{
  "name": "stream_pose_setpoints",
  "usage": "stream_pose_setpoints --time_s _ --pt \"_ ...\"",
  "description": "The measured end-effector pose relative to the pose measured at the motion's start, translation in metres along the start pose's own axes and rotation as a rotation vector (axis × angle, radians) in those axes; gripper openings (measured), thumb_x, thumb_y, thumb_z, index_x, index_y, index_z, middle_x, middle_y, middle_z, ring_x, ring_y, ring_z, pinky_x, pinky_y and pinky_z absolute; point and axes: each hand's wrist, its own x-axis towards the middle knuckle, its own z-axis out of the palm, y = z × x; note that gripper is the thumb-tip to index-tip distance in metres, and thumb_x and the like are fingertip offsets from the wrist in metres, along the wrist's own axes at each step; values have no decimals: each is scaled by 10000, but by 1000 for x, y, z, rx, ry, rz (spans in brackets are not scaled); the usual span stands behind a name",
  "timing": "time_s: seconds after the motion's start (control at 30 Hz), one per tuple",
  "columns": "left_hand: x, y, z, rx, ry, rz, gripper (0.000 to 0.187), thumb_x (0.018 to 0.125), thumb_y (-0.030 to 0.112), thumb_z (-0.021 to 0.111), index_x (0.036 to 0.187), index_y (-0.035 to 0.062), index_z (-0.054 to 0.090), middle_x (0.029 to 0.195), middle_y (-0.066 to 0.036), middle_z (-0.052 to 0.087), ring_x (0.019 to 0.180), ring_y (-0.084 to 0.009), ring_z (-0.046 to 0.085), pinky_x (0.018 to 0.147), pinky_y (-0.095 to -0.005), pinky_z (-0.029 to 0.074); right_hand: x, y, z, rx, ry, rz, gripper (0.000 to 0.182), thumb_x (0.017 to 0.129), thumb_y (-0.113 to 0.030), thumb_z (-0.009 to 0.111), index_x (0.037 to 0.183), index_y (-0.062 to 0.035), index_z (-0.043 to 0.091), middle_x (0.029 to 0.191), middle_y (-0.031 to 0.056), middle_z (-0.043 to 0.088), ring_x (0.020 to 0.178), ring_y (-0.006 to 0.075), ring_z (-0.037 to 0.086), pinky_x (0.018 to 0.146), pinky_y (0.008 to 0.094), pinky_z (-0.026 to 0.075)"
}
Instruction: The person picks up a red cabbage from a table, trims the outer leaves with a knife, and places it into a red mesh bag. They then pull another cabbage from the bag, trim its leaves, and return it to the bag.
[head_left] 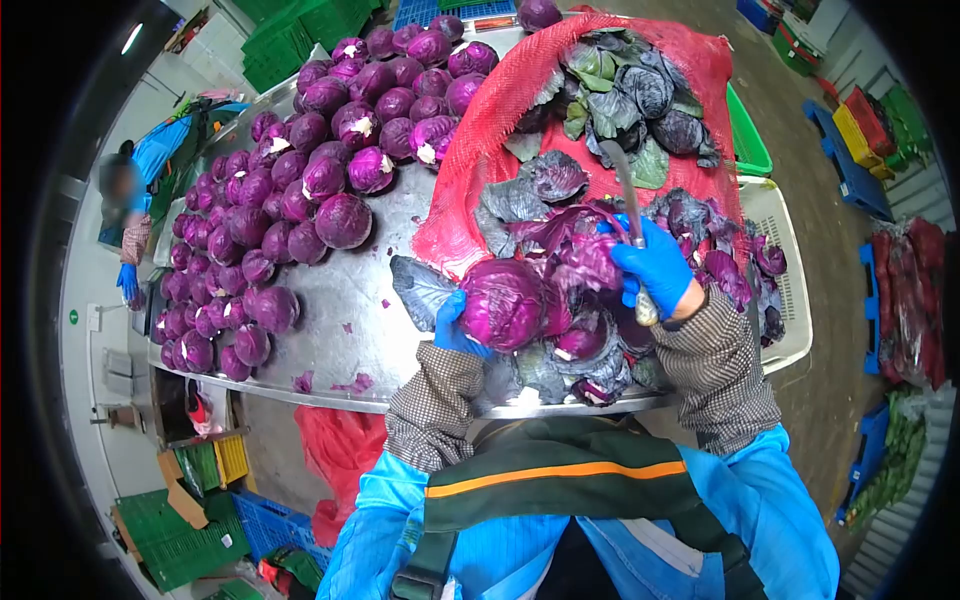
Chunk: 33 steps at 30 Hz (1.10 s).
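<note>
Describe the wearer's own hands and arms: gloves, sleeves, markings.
Left hand and right hand wear plain, bright blue, close-fitting gloves. Dark-and-pale checked fabric oversleeves cover the forearms; above them show smooth, light blue garment sleeves. No cables or clear markings are visible on either arm.

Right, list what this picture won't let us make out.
Head view:
Held red cabbage: underside, hidden by its own bulk.
Knife: part of its handle, covered by the right hand.
Metal tabletop: right part, under red mesh and cabbage leaves.
Round green wall sign: symbol too small.
</note>
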Motion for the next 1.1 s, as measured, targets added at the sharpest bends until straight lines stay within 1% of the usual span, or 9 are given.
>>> stream_pose_setpoints --time_s 0.1,0.13,0.23,0.4,0.63,0.8,0.87,1.03,1.1 --pt "6 0 9 357 63 158 659 733 252 650 1274 0 369 1196 -184 499 1067 -307 534 926 -450 442 -5 -12 36 -1009 250 -263 719 696 -360 715 1265 -68 386 1108 182 570 901 330 605 755 401 496" --pt "11 -1 5 550 102 211 674 719 241 677 1273 8 372 1193 -173 497 1068 -295 531 923 -440 441 -2 -2 45 -1021 225 -361 808 677 -488 691 1296 -96 351 1136 219 536 1015 386 542 861 432 441" --pt "16 0 1 887 97 331 703 684 215 738 1265 32 387 1219 -153 468 1106 -262 485 950 -394 400 -1 6 75 -1088 79 -383 658 728 -377 672 1275 -116 415 1119 187 562 1025 326 555 845 396 456" --pt "13 8 -6 767 82 319 690 690 189 738 1259 27 384 1244 -164 448 1142 -253 455 994 -371 353 24 26 57 -957 273 -532 109 792 -177 524 851 -97 569 767 175 610 698 356 602 599 446 476" --pt "7 20 18 1220 108 443 777 643 179 781 1268 -1 355 1206 -186 467 1085 -261 505 928 -353 421 9 6 91 -1081 96 -348 399 744 -303 608 1084 -110 525 879 158 631 786 339 620 673 427 495" --pt "5 27 8 1170 74 466 731 683 222 747 1258 -13 363 1197 -171 479 1045 -264 538 913 -370 439 35 38 64 -933 200 -319 254 742 -217 561 974 -116 538 777 167 612 730 355 606 633 436 477" --pt "6 29 -12 580 82 204 727 709 303 708 1266 -10 361 1228 -183 461 1086 -288 518 923 -404 435 55 55 39 -947 287 -236 337 760 -260 592 1053 -109 524 806 179 613 736 344 608 645 423 467" --pt "9 47 -16 -353 -311 -436 854 727 719 425 1330 119 361 1304 -177 438 1140 -402 463 865 -611 401 31 27 77 -326 -201 -273 746 784 -442 636 1361 -100 309 1183 201 523 998 238 558 841 331 452" --pt "15 44 -10 -148 -138 -460 990 682 837 280 1347 105 328 1321 -203 401 1185 -390 423 923 -617 352 46 42 88 -300 -210 -391 653 807 -410 626 1323 -100 371 1057 151 581 911 192 573 789 315 471"
